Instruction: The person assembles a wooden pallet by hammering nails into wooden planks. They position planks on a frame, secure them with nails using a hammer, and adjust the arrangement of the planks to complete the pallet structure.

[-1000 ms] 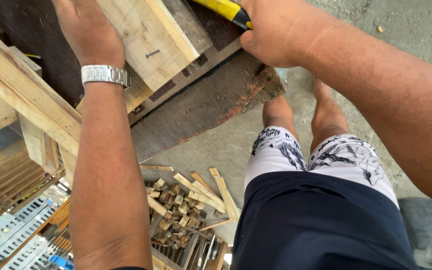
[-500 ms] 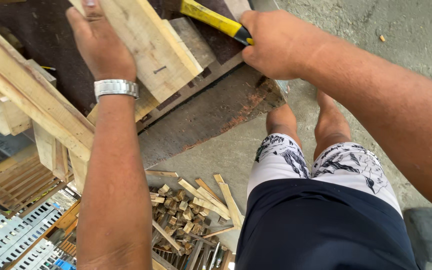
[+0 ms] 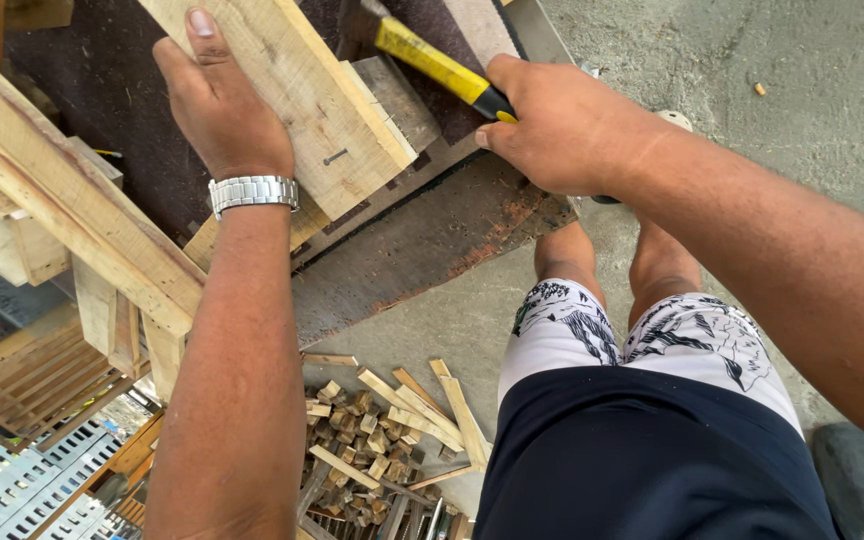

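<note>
My left hand [image 3: 220,105], with a metal watch on the wrist, lies flat on a pale wooden plank [image 3: 297,95] that rests on a dark worn work surface [image 3: 422,240]. A nail head [image 3: 333,157] shows near the plank's near end. My right hand [image 3: 562,125] grips the yellow and black handle of a hammer [image 3: 432,62], whose dark head points up toward the plank's far side. The hammer head is partly cut off at the top edge.
Rough timber rails [image 3: 62,200] and slatted frames stand at the left. A heap of small wood offcuts [image 3: 382,430] lies on the concrete floor [image 3: 752,120] below the bench, beside my bare legs. Grey perforated metal pieces [image 3: 12,495] sit at bottom left.
The view has tilted down, so both hands sit lower in the picture. More of the hammer's yellow handle and its head now show. My left hand stays pressed on the plank.
</note>
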